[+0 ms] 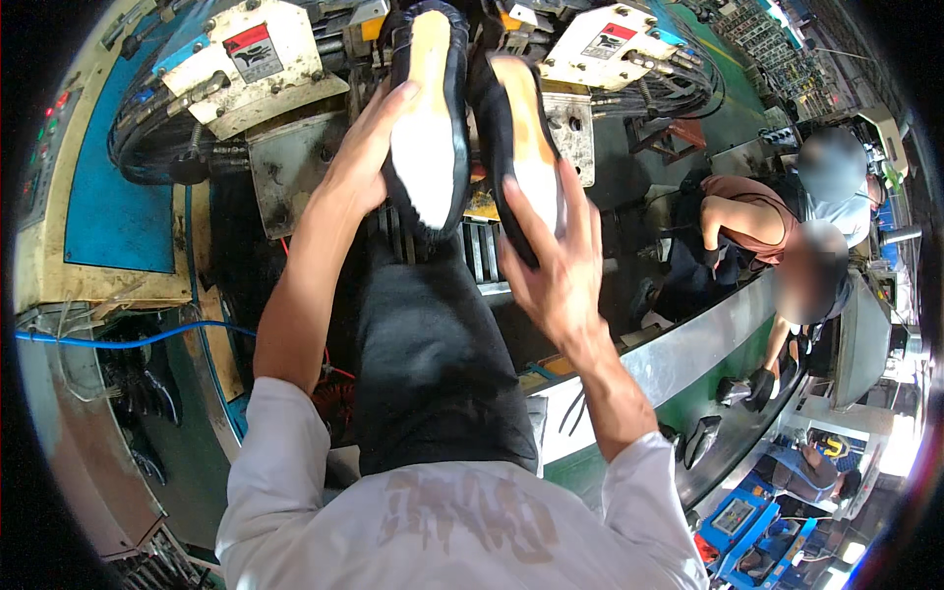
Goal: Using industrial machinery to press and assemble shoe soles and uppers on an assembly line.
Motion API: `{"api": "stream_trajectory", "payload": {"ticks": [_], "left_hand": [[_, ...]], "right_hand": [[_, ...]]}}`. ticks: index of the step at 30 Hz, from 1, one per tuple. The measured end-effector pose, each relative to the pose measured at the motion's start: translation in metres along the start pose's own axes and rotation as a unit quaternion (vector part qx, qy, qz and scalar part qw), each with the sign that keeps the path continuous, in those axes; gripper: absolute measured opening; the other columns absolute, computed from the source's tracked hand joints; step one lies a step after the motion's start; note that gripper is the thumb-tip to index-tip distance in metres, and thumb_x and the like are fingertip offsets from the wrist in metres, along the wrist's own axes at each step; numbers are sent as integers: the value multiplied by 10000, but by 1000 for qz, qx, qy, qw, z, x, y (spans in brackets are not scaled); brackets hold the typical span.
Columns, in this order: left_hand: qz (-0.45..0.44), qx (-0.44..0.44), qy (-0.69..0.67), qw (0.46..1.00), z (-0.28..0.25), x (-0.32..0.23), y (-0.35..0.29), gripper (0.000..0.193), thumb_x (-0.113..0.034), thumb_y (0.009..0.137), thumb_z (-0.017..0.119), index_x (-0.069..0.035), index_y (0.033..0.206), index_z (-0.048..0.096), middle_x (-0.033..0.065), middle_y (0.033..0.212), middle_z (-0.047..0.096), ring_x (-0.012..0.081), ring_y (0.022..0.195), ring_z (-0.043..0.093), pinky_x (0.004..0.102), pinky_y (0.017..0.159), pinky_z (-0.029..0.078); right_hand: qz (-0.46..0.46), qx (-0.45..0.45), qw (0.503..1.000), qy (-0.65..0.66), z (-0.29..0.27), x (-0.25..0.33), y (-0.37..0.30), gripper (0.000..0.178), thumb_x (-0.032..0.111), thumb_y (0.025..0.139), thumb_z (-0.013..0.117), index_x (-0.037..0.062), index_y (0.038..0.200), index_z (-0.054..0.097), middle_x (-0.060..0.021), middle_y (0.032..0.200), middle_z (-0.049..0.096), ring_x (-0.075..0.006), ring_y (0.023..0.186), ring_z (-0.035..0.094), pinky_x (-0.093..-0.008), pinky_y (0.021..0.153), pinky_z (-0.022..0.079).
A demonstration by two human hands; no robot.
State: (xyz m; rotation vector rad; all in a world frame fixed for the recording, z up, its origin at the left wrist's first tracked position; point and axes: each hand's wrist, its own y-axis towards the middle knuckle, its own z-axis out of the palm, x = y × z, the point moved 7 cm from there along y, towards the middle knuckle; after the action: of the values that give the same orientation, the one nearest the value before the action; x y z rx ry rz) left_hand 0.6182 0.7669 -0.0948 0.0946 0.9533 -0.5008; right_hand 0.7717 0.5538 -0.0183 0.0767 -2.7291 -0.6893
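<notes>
Two black shoe uppers point away from me side by side, bottoms up, each showing a white and tan insole. My left hand (366, 157) is wrapped round the outer side of the left shoe upper (423, 162), its thumb lying on the insole; the other fingers are hidden beneath. On the right shoe upper (526, 123), which is slightly tilted and blurred, my right hand (562, 258) grips the near end. Its fingers straddle the white part and the outer edge. Both uppers are in front of the machine, above my legs.
Two white machine plates (256, 64) (615, 44) with warning labels flank the uppers, with cables beside them. A blue hose (128, 339) runs at left. To the right, a green conveyor (678, 433) carries black shoes (701, 441); co-workers (752, 216) sit beyond it.
</notes>
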Motion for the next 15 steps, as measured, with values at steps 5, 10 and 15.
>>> {"api": "stream_trajectory", "payload": {"ticks": [5, 10, 15], "left_hand": [[-34, 137, -195, 971, -27, 0, -128, 859, -638, 1115, 496, -55, 1716, 305, 260, 1628, 508, 473, 1401, 608, 651, 1175, 496], [-48, 54, -208, 975, -93, 14, -230, 975, -764, 1085, 372, -46, 1728, 226, 331, 1583, 509, 593, 1268, 657, 727, 1046, 560], [-82, -137, -152, 975, -137, 45, -308, 943, -739, 1069, 484, -34, 1677, 333, 325, 1482, 604, 538, 1148, 739, 654, 997, 619]], "right_hand": [[-24, -27, 999, -5, 52, 11, 83, 778, 179, 841, 868, 309, 1566, 615, -331, 1690, 328, -548, 1306, 521, -598, 1073, 546], [-2, -29, 999, -21, 111, 18, 101, 751, 203, 888, 843, 325, 1584, 589, -331, 1684, 331, -588, 1354, 488, -625, 1104, 515], [0, -54, 998, -41, 119, 29, 90, 773, 180, 891, 807, 330, 1607, 557, -337, 1711, 282, -594, 1343, 472, -641, 1052, 544]]}}
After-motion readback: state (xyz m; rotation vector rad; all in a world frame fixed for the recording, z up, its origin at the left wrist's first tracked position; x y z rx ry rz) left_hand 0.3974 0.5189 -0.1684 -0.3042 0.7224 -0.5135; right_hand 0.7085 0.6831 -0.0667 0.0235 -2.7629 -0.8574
